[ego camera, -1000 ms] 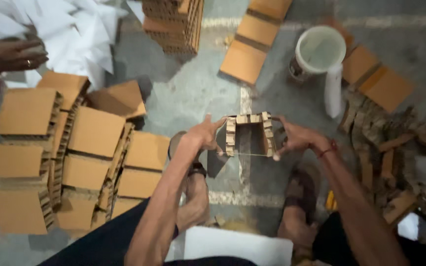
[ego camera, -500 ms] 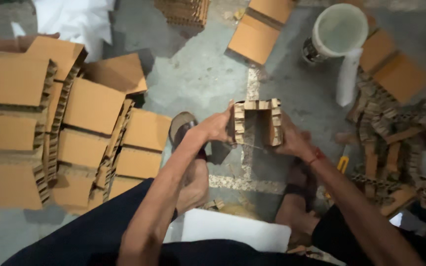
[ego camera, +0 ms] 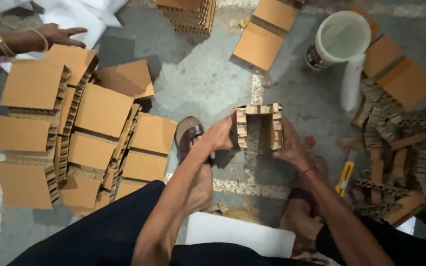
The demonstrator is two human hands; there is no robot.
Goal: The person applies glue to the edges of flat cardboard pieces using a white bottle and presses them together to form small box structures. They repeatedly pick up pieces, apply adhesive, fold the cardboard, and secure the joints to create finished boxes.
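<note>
I hold a U-shaped frame of thick honeycomb cardboard (ego camera: 259, 109) above the concrete floor. My left hand (ego camera: 219, 135) presses its left leg and my right hand (ego camera: 290, 144) grips its right leg. The frame's open side faces me, and the floor shows through its middle. My sandalled feet rest on the floor just below the frame.
Stacked cardboard frames (ego camera: 75, 133) cover the floor at left, where another person's hand (ego camera: 57, 35) rests. A white bucket (ego camera: 340, 38) and a white roll (ego camera: 352, 81) stand at upper right. Cardboard strips (ego camera: 395, 143) pile at right beside a yellow utility knife (ego camera: 344, 173). A white sheet (ego camera: 237, 234) lies by my lap.
The view has shifted, so the frame and my hands sit a little lower in the picture. Both hands keep their hold. The other person's hand has moved slightly at upper left.
</note>
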